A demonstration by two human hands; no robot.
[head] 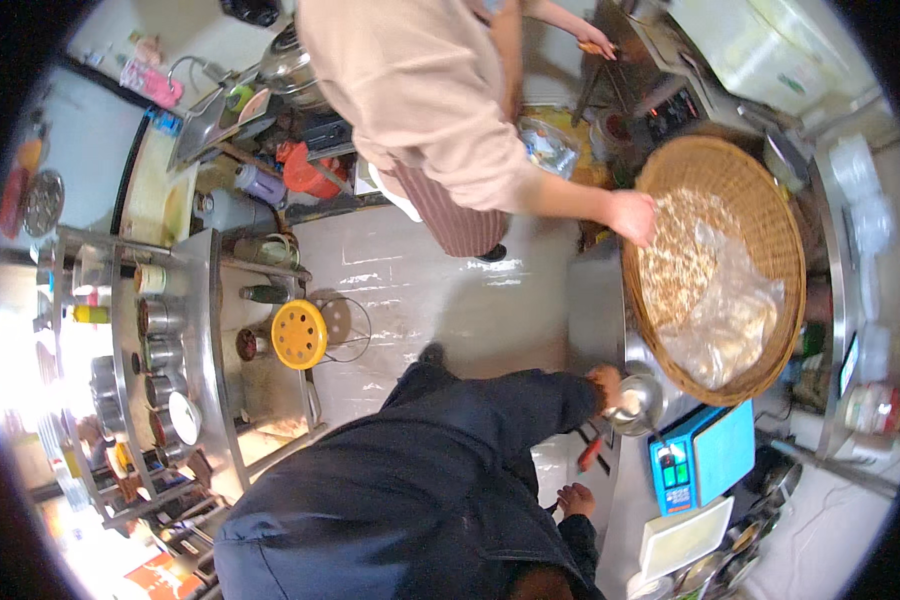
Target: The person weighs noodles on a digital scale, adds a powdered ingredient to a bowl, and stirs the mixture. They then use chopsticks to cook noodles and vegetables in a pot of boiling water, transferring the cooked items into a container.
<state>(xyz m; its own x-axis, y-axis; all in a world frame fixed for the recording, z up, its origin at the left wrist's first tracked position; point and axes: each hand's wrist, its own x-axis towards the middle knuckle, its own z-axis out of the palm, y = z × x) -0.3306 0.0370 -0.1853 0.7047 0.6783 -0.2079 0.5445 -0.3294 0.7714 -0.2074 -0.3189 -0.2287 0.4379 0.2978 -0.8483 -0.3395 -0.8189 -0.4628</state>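
My left hand, at the end of a dark sleeve, is at the rim of a metal bowl and appears to grip it. Something pale lies in the bowl; motion blurs the details. My right hand hangs lower, beside the counter's edge, fingers partly curled, with nothing visible in it. A blue digital scale with a lit display stands right of the bowl. Beyond them a large wicker basket holds pale brown flakes or pieces and a clear plastic bag.
Across from me, a person in a beige top reaches one hand into the basket. A white tray sits below the scale. A yellow stool stands on the floor by steel shelving. A red-handled object is near the counter.
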